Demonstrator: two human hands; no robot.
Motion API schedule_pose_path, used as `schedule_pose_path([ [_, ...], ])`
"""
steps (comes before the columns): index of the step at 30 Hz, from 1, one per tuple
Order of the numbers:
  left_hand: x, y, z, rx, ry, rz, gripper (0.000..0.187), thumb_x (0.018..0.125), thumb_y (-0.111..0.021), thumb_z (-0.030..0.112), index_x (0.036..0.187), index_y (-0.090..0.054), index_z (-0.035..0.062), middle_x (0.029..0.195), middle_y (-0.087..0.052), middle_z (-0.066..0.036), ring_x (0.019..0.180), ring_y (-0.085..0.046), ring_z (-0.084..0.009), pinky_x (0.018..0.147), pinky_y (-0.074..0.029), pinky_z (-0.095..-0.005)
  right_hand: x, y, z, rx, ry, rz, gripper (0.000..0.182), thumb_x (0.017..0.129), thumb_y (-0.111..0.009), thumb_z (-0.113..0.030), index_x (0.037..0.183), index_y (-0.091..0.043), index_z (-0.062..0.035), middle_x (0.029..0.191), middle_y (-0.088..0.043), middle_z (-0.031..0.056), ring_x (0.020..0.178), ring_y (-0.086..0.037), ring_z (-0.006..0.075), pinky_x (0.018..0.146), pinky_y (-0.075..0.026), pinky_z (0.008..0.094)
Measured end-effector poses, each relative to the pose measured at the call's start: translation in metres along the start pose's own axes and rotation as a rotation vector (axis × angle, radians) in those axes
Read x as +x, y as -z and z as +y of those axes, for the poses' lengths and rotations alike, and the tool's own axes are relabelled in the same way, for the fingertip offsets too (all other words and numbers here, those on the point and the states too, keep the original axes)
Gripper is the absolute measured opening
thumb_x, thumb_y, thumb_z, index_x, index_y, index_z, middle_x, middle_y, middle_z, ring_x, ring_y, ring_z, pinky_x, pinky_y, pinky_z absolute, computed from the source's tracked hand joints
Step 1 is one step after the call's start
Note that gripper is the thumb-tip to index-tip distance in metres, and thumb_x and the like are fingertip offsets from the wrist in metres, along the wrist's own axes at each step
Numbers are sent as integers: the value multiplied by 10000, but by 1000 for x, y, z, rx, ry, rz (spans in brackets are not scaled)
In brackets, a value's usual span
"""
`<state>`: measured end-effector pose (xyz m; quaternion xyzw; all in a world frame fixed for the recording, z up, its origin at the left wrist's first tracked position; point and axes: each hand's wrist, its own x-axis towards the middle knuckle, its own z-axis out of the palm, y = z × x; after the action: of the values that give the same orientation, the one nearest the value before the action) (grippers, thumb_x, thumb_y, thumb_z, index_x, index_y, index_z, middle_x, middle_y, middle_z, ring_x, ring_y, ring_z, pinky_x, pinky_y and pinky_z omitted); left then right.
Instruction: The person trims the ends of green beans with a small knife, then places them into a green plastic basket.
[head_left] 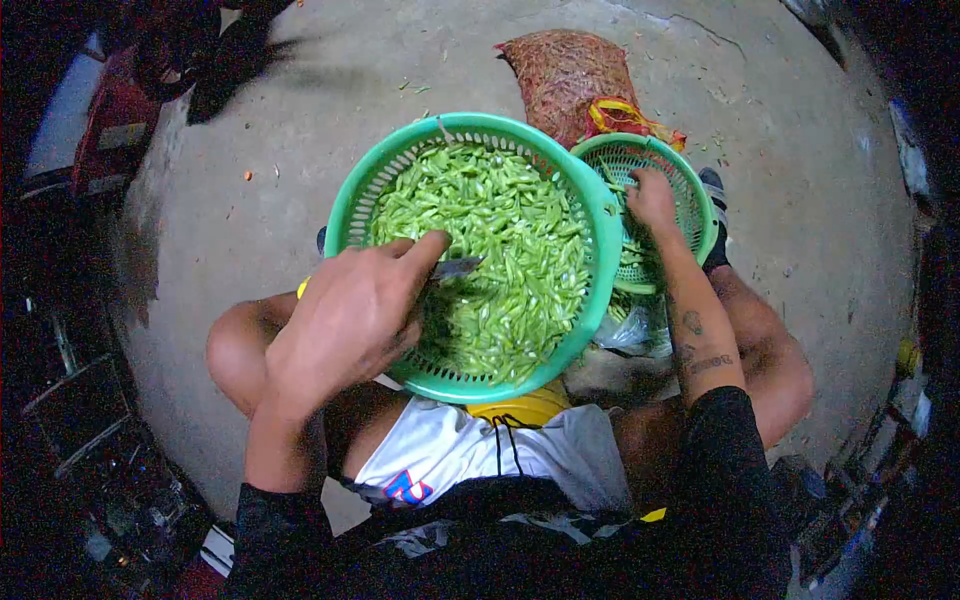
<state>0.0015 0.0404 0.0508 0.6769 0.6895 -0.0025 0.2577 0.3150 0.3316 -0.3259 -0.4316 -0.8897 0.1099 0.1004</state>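
Reddish sack [568, 75] on grey floor [800, 200]

I make out smooth green plastic in the large basket [606, 230], with a soft sheen along its rim, and similar plastic in the small basket [690, 195]. The green pieces [510, 215] look faintly glossy. The knife blade [458, 268] reads as dark metal. I see a rough mesh sack [570, 80], a shiny, crinkled clear plastic bag [630, 332], matt cloth shorts [570, 460] (the weave escapes me from here), and a worn, matt concrete floor [800, 240].
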Motion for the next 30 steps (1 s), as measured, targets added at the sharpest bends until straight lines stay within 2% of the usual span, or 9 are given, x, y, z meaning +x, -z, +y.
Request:
schedule_pose_path([
  [2, 6, -2, -2, -17, 21, -19, 553, 734, -654, 26, 1265, -505, 1, 960, -665, -216, 863, -659, -435, 753, -526, -528, 7, -1, -23, 7, 24, -78, 370, 810, -667, -134, 1168, -693, -45, 1072, -701, 217, 997, -679, 424, 907, -554, 507],
  [4, 10, 0, -1, -16, 95, -74, 592, 718, -656, 17, 1290, -504, 10, 991, -666, -224, 892, -658, -442, 770, -531, -533, 18, -21, -20, -5, -100, -405, 398, 772, -730, -147, 1139, -668, -8, 1152, -668, 231, 1078, -652, 421, 929, -534, 511],
  [5, 11, 0, -1, -13, 90, -82, 592, 718, -656, 17, 1290, -504, 10, 991, -666, -224, 892, -658, -442, 770, -531, -533, 26, -37, -10, -103, -104, -501, 334, 801, -678, -153, 1098, -666, 1, 1108, -680, 246, 1042, -662, 432, 929, -538, 511],
  [10, 10, 1, -4, -26, 110, -54, 613, 715, -637, 7, 1314, -509, 36, 1020, -667, -225, 904, -658, -449, 773, -534, -535, 31, -30, -11, -68, -84, -427, 291, 832, -598, -136, 1068, -657, 23, 1017, -689, 277, 969, -670, 467, 895, -547, 519],
  [13, 8, 1, -2, -51, 125, -29, 599, 726, -629, 8, 1315, -522, 47, 1041, -671, -226, 918, -657, -451, 785, -538, -530, 30, -40, -10, 34, -356, -397, 398, 850, -599, -184, 1187, -640, 24, 1168, -665, 292, 1050, -670, 447, 968, -530, 516],
  [18, 14, 4, 5, -53, 148, -76, 578, 739, -622, 12, 1310, -544, 54, 1056, -674, -227, 934, -661, -445, 799, -540, -525, 13, -29, -37, -58, -195, -494, 460, 869, -611, -219, 1278, -607, -11, 1206, -645, 243, 1109, -652, 414, 953, -539, 516],
  [25, 14, 8, 6, -41, 123, -61, 557, 770, -609, 7, 1320, -547, 68, 1102, -675, -220, 946, -662, -446, 797, -538, -530, 25, 10, -63, 8, -413, -508, 433, 878, -559, -199, 1272, -624, -31, 1241, -644, 236, 1140, -634, 404, 967, -530, 506],
  [28, 14, 10, 7, -81, 182, -71, 567, 767, -601, 1, 1326, -543, 69, 1105, -672, -222, 953, -663, -441, 799, -536, -533, 17, 5, -25, 66, -414, -333, 438, 904, -561, -250, 1274, -623, -23, 1273, -628, 237, 1194, -604, 419, 1001, -508, 502],
  [30, 11, 7, 2, -69, 159, -44, 570, 763, -601, 1, 1326, -542, 69, 1089, -672, -221, 946, -664, -439, 796, -537, -532, 9, 8, -3, -289, -236, -248, 481, 925, -581, -311, 1283, -597, 11, 1308, -604, 241, 1237, -581, 420, 1028, -490, 498],
])
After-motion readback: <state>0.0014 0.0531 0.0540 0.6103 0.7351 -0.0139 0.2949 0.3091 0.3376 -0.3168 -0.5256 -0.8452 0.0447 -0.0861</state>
